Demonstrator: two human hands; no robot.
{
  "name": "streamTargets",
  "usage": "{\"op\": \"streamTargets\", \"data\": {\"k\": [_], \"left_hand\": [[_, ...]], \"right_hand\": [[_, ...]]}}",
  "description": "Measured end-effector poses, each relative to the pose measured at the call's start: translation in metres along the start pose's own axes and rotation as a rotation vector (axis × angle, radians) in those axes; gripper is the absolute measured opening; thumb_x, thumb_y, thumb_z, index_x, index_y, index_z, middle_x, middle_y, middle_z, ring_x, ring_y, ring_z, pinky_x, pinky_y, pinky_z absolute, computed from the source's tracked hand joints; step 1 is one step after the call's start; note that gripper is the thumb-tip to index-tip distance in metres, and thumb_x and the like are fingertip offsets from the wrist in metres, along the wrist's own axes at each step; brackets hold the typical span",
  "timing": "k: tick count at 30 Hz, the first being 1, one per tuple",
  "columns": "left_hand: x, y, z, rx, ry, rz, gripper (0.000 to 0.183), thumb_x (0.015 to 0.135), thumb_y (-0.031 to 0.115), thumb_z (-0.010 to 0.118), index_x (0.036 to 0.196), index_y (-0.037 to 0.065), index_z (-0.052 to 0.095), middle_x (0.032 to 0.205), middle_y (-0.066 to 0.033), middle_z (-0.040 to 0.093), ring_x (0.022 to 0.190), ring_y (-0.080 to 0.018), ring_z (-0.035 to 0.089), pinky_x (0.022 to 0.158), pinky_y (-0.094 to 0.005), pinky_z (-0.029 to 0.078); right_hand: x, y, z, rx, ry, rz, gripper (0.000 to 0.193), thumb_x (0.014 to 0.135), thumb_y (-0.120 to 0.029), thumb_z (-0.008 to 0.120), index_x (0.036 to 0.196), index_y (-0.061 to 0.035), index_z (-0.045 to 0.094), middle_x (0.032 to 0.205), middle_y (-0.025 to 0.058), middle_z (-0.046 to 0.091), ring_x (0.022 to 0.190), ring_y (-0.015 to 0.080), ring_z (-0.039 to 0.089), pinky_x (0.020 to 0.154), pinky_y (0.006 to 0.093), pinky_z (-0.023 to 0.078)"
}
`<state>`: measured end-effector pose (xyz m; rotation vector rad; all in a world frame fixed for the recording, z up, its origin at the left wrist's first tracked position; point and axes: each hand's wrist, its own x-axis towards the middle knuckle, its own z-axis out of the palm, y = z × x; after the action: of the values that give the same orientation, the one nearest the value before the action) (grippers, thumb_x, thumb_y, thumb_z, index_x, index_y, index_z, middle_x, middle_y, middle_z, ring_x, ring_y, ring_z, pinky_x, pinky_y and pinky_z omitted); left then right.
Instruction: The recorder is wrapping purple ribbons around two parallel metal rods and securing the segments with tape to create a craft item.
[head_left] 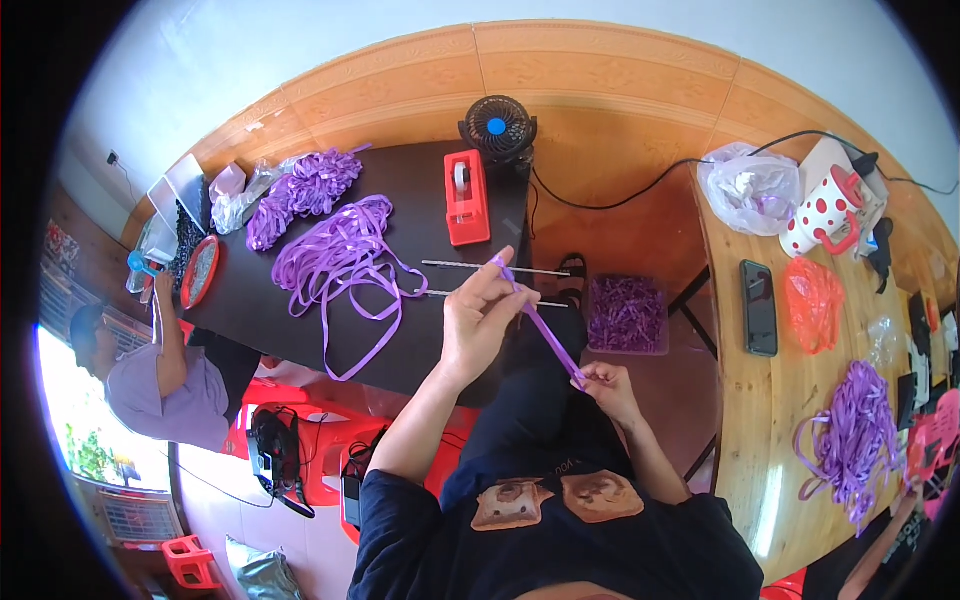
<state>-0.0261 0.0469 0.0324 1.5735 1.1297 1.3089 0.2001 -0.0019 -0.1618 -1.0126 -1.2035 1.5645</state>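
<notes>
A length of purple ribbon [552, 338] runs slantwise between my hands. My left hand [482, 318] pinches its upper end beside two thin metal rods [545, 271] that jut past the right edge of the dark table. Lower and to the right, my right hand [608, 388] closes its fingertips on the ribbon's other end. The ribbon looks taut and narrow. Left of my left hand, a loose heap of purple ribbon [335, 255] lies on the dark table, with strands trailing toward the rods.
A red tape dispenser [466, 200] and small fan [497, 128] stand at the dark table's far end. Below sits a bin of purple pieces [627, 315]. The wooden table [745, 420] holds a phone [758, 307], dotted cup [822, 215] and ribbon. Other people sit at left and lower right.
</notes>
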Motion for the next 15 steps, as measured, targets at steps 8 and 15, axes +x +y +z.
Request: {"op": "streamTargets", "data": {"k": [8,15], "left_hand": [[-0.016,0.012,0.006,-0.372,-0.306,-0.200,0.030,0.090,-0.003,0.053,0.120,-0.006,0.055,0.080,-0.0114,0.066,0.074,-0.0148,0.063,0.071,-0.0260,0.050],[-0.035,0.024,0.006,-0.451,-0.636,-0.423,0.028,0.092,0.003,0.053,0.118,-0.006,0.057,0.078,-0.0062,0.062,0.072,-0.0110,0.058,0.068,-0.0245,0.047]], "right_hand": [[0.010,-0.021,-0.026,0.045,0.072,-0.082,0.035,0.078,0.005,0.066,0.112,0.0003,0.059,0.099,0.0032,0.065,0.090,0.0116,0.061,0.082,0.0261,0.049],[0.026,-0.163,0.036,-0.059,-0.332,-0.547,0.047,0.072,0.011,0.065,0.117,0.0005,0.058,0.118,0.0127,0.059,0.108,0.0235,0.057,0.095,0.0331,0.042]]}}
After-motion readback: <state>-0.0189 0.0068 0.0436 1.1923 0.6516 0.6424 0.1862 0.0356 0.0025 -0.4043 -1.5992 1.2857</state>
